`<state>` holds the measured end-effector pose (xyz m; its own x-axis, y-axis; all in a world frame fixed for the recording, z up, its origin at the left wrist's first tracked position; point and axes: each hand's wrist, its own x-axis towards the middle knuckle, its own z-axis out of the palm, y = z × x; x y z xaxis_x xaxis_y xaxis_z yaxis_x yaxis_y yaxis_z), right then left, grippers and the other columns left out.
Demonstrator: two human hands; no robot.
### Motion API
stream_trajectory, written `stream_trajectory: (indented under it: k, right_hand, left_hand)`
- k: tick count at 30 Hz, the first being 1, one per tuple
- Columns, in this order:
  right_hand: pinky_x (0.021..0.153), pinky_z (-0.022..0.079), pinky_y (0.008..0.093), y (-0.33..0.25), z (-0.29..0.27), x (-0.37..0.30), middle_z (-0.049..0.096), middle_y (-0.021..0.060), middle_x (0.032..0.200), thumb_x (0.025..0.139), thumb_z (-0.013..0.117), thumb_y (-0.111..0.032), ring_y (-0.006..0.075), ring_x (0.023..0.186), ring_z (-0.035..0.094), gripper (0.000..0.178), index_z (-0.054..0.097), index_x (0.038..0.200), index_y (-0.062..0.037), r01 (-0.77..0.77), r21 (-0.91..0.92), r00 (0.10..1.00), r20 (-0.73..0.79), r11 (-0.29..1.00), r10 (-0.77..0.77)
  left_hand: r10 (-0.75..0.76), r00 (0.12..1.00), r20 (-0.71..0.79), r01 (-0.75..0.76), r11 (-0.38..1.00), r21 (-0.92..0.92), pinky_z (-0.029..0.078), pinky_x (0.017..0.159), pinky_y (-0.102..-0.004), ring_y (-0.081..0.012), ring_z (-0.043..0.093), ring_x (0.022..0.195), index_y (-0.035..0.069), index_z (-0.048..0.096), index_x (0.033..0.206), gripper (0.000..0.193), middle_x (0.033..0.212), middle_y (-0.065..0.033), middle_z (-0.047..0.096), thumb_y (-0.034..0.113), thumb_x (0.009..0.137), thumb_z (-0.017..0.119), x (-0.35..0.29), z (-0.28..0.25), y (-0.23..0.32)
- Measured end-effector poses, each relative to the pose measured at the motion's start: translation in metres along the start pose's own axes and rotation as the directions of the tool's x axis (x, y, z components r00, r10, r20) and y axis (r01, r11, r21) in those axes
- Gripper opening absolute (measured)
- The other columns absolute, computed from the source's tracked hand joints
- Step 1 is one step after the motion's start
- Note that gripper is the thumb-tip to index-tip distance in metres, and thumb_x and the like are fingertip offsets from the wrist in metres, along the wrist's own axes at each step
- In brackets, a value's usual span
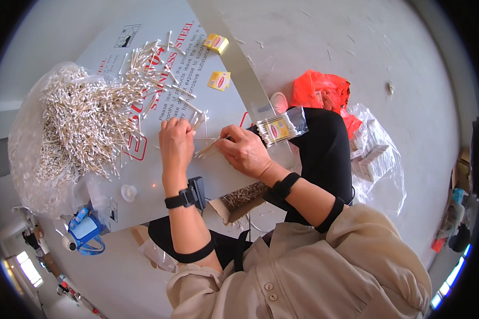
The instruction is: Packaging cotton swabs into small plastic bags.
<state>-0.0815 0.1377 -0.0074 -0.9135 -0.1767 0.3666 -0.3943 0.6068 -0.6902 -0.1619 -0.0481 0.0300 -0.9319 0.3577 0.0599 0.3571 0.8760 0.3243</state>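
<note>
My left hand (176, 142) is closed on a few cotton swabs (200, 120) whose white tips poke out past its fingers. To its right, my right hand (245, 152) pinches a small bundle of cotton swabs (207, 150) that points left, just above the table. A clear packet of cotton swabs (277, 129) with a yellow label lies beyond the right hand, by the table edge and my leg. Left of both hands, a big heap of loose cotton swabs (85, 117) spills from a clear plastic bag (22, 151) onto the table.
Two stacks of yellow cards, a far one (216, 43) and a nearer one (219, 81), lie on the film-covered table (159, 186). An open carton (226, 208) stands below its near edge. On the floor at right sit a red bag (316, 87) and a clear bag of packets (378, 159).
</note>
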Motion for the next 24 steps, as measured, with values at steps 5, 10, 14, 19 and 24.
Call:
stream_trajectory:
  k: [5,10,14,19,24]
  right_hand:
    - [0.072,0.053,0.0368,0.0,-0.001,0.0,0.057,0.0082,0.099,0.076,0.071,-0.006,0.028,0.083,0.063,0.021,0.064,0.096,-0.0078,-0.007,-0.003,1.0,-0.017,1.0,0.007]
    - [0.074,0.053,0.0373,-0.004,-0.003,0.001,0.058,0.0088,0.101,0.073,0.072,-0.006,0.0287,0.085,0.063,0.023,0.063,0.094,-0.0063,-0.017,0.028,1.0,-0.012,0.999,0.018]
    - [0.074,0.053,0.0374,-0.003,-0.004,0.0,0.058,0.0091,0.101,0.073,0.072,-0.007,0.0285,0.086,0.063,0.023,0.063,0.094,-0.0061,-0.031,0.024,1.0,0.006,0.999,0.031]
    - [0.075,0.052,0.0387,-0.004,-0.004,0.001,0.056,0.0094,0.1,0.076,0.069,-0.009,0.0292,0.084,0.062,0.021,0.06,0.095,-0.0066,-0.025,0.038,1.0,-0.005,0.999,0.025]
    - [0.074,0.052,0.0389,-0.001,-0.002,0.0,0.056,0.0094,0.1,0.077,0.069,-0.009,0.0292,0.083,0.062,0.022,0.061,0.098,-0.0063,-0.011,0.027,1.0,-0.009,1.0,0.011]
  left_hand:
    - [-0.043,0.998,0.047,0.048,0.993,-0.105,0.047,0.078,-0.0425,-0.0322,0.055,0.087,0.004,0.061,0.077,0.014,0.082,-0.0096,0.059,0.003,0.072,0.074,-0.012,-0.005,0.009]
    - [-0.088,0.988,0.124,0.106,0.983,-0.148,0.048,0.077,-0.0415,-0.0315,0.056,0.086,0.003,0.064,0.077,0.011,0.08,-0.0101,0.061,0.005,0.073,0.075,-0.002,-0.01,-0.005]
    - [-0.21,0.963,0.17,0.246,0.94,-0.235,0.048,0.077,-0.0425,-0.0322,0.058,0.086,0.003,0.064,0.077,0.012,0.08,-0.011,0.062,0.007,0.074,0.074,0.008,-0.012,-0.009]
    - [-0.301,0.942,0.151,0.325,0.931,-0.168,0.048,0.076,-0.0449,-0.0354,0.059,0.086,0.002,0.061,0.077,0.013,0.083,-0.013,0.063,0.006,0.075,0.073,0.011,-0.001,-0.009]
    - [-0.102,0.994,-0.04,0.101,0.995,-0.012,0.049,0.078,-0.0453,-0.0351,0.06,0.089,0.003,0.06,0.083,0.013,0.088,-0.0127,0.062,0.003,0.076,0.071,0.012,0.001,-0.005]
